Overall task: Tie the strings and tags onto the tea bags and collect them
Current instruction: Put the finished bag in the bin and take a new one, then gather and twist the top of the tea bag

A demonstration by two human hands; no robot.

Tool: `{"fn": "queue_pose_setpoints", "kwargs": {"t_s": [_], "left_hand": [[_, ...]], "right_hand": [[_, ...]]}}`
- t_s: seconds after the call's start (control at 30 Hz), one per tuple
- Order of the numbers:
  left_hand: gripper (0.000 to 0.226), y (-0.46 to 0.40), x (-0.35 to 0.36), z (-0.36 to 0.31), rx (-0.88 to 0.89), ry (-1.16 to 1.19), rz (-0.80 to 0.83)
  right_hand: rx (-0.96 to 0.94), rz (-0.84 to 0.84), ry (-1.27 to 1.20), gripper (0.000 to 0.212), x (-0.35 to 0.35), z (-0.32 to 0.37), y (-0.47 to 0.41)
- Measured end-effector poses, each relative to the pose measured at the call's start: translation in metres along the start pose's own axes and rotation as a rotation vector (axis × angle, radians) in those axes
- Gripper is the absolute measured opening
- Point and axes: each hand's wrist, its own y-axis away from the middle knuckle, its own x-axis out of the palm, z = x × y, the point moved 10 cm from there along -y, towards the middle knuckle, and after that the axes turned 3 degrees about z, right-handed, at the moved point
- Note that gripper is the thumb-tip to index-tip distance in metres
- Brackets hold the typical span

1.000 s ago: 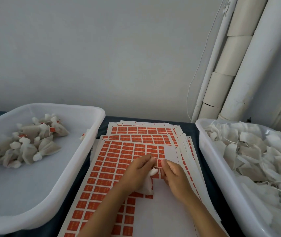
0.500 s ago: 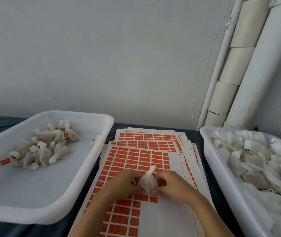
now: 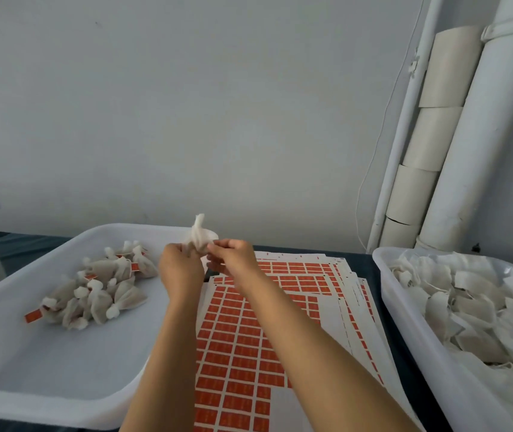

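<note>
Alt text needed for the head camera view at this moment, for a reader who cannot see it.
Both hands, left hand and right hand, pinch a white tea bag raised above sheets of orange tags. A white tub at left holds tied tea bags; another tub at right holds loose ones.

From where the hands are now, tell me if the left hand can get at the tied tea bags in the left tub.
Probably yes: the left hand hangs beside the tied pile, nothing between, though it holds a tea bag.
</note>
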Motion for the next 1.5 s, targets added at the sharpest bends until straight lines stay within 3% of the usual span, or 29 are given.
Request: {"fn": "queue_pose_setpoints", "kwargs": {"t_s": [0.1, 0.23, 0.37, 0.53, 0.8, 0.9, 1.0, 1.1, 1.17, 1.33, 1.4, 1.5], "left_hand": [[0.021, -0.005, 0.0, 0.009, -0.062, -0.09, 0.026], [0.041, 0.004, 0.005, 0.011, -0.122, -0.417, 0.087], [0.037, 0.017, 0.019, -0.015, 0.044, -0.392, 0.085], [0.026, 0.047, 0.066, -0.055, 0.192, -0.211, 0.198], [0.025, 0.108, 0.166, -0.098, 0.357, -0.246, 0.447], [0.026, 0.122, 0.19, -0.101, 0.369, -0.272, 0.517], [0.027, 0.129, 0.203, -0.099, 0.381, -0.287, 0.561], [0.03, 0.134, 0.21, -0.096, 0.387, -0.302, 0.584], [0.03, 0.137, 0.214, -0.095, 0.403, -0.316, 0.596], [0.03, 0.139, 0.219, -0.09, 0.413, -0.316, 0.608], [0.03, 0.138, 0.22, -0.088, 0.416, -0.311, 0.612], [0.03, 0.135, 0.219, -0.086, 0.42, -0.297, 0.616]], "right_hand": [[0.025, 0.065, -0.035, 0.033, 0.02, -0.01, -0.003], [0.005, 0.081, 0.075, 0.033, 0.021, -0.011, 0.001], [-0.065, -0.005, 0.189, 0.024, -0.012, 0.002, 0.009], [-0.138, -0.193, 0.291, 0.017, -0.092, 0.033, 0.029], [-0.104, -0.522, 0.378, 0.023, -0.219, 0.054, 0.07], [-0.103, -0.725, 0.621, 0.025, -0.264, 0.063, 0.091], [0.059, -0.912, 0.87, 0.024, -0.311, 0.057, 0.109], [0.346, -0.888, 1.004, 0.027, -0.339, 0.029, 0.114], [0.396, -0.848, 1.011, 0.034, -0.344, 0.013, 0.115], [0.277, -0.884, 0.942, 0.032, -0.353, -0.001, 0.116], [0.165, -0.915, 0.953, 0.024, -0.353, 0.008, 0.114], [-0.075, -0.982, 0.948, 0.029, -0.342, 0.034, 0.118]]}}
